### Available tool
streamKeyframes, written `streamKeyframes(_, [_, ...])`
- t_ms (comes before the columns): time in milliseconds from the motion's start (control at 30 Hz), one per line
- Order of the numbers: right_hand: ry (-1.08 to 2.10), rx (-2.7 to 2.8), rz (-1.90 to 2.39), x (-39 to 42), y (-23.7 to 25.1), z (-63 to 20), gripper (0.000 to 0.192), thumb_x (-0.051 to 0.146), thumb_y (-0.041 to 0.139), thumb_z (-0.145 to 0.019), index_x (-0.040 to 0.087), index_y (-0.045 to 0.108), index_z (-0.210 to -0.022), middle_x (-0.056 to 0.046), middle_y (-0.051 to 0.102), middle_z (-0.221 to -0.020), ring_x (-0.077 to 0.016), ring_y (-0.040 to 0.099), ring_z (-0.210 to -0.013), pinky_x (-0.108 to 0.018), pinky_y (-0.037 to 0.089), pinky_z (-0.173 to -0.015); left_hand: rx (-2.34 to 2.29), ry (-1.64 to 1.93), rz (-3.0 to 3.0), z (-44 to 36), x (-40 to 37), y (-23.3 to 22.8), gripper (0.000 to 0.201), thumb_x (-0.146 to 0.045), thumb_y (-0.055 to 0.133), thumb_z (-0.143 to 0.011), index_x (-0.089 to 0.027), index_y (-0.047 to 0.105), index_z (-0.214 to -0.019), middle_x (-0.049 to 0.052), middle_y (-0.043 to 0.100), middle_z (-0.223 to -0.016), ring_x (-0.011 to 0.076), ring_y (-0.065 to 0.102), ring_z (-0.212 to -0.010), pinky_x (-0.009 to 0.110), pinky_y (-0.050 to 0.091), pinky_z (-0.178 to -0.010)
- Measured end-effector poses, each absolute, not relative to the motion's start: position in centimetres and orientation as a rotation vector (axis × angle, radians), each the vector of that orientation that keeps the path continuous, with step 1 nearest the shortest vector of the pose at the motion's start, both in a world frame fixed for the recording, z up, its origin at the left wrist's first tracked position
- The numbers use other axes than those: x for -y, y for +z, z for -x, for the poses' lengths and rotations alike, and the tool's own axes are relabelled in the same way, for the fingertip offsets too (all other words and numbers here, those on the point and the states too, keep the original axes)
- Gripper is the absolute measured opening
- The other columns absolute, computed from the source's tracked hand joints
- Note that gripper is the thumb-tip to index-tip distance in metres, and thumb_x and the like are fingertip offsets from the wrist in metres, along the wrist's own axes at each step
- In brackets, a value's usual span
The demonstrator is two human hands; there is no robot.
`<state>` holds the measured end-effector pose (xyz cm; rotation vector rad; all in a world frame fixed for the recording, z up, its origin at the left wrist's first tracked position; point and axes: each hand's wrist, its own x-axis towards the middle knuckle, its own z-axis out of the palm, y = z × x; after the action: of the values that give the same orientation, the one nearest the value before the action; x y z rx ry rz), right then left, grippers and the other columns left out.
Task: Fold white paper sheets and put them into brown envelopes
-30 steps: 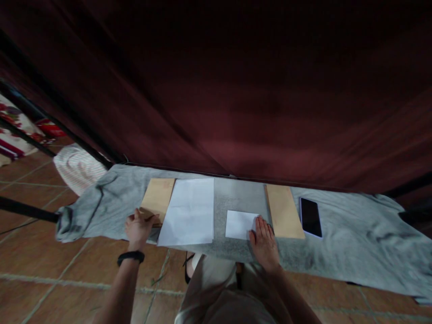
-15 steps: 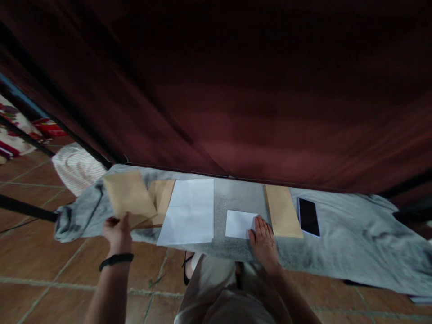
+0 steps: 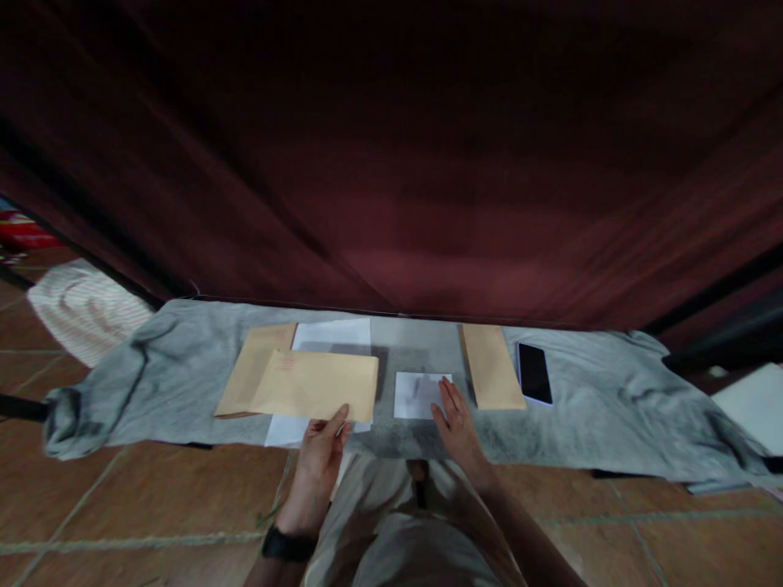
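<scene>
My left hand (image 3: 319,456) grips the near edge of a brown envelope (image 3: 318,385) and holds it flat above a large white sheet (image 3: 333,333) on the grey cloth (image 3: 581,399). Beneath and left of it lies another brown envelope (image 3: 248,375). My right hand (image 3: 456,424) rests with its fingers spread at the near right edge of a small folded white paper (image 3: 416,394). A black band sits on my left wrist (image 3: 287,545).
A third brown envelope (image 3: 489,365) lies right of the folded paper, with a black phone (image 3: 534,372) beside it. A dark red curtain (image 3: 391,163) hangs behind the cloth. A striped cloth (image 3: 79,306) is on the tiled floor at left; a white object (image 3: 755,403) sits at far right.
My left hand lifted a brown envelope off the left pile, swung it out to the left, then carried it right over the large white sheet. My right hand stayed by the folded paper.
</scene>
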<state>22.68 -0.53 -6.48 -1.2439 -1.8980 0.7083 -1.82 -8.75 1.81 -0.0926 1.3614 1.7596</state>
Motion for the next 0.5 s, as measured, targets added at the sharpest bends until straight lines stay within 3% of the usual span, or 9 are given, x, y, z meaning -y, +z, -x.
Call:
streamKeyframes(100, [1.327, 1.557, 1.133, 2.0, -3.4, -20.5, 0.052, 0.055, 0.052, -0.1, 0.028, 0.058, -0.144, -0.009, 0.057, -0.151, -0.0271, 0.051, -0.14, -0.05, 0.039, -0.119, -1.26, 1.681, -0.007, -2.5, 9.1, 0.8, 0.042, -0.02, 0.097, -0.044, -0.019, 0.058, -0.059, -0.004, 0.069, -0.066, 0.0093, 0.065, -0.061, 0.021, 0.053, -0.062])
streamKeyframes(200, [1.683, 1.245, 1.026, 3.0, -1.5, -18.9, 0.048, 0.059, 0.07, -0.086, 0.025, 0.072, -0.12, -0.008, 0.072, -0.126, -0.0295, 0.067, -0.118, -0.048, 0.05, -0.106, -1.242, 1.633, -0.056, -4.4, 9.5, 0.0, 0.042, -0.025, 0.097, -0.044, -0.02, 0.059, -0.06, -0.003, 0.069, -0.067, 0.013, 0.068, -0.068, 0.025, 0.056, -0.069])
streamKeyframes(333, [1.866, 0.992, 1.017, 3.5, -0.7, -18.7, 0.042, 0.055, 0.077, -0.074, 0.021, 0.076, -0.099, -0.006, 0.077, -0.094, -0.0275, 0.073, -0.087, -0.042, 0.059, -0.081, -1.239, 1.612, -0.033, -4.7, 10.2, -1.0, 0.041, -0.026, 0.097, -0.045, -0.021, 0.058, -0.06, -0.003, 0.069, -0.066, 0.014, 0.068, -0.069, 0.028, 0.057, -0.075])
streamKeyframes(500, [1.933, 0.946, 0.993, 3.5, -0.6, -19.2, 0.038, 0.046, 0.078, -0.071, 0.02, 0.076, -0.099, -0.005, 0.077, -0.089, -0.0259, 0.073, -0.086, -0.036, 0.057, -0.077, -1.202, 1.524, -0.075, -5.2, 11.1, -1.1, 0.028, -0.025, 0.092, -0.06, -0.023, 0.067, -0.072, 0.0, 0.075, -0.082, 0.0168, 0.071, -0.082, 0.029, 0.059, -0.085])
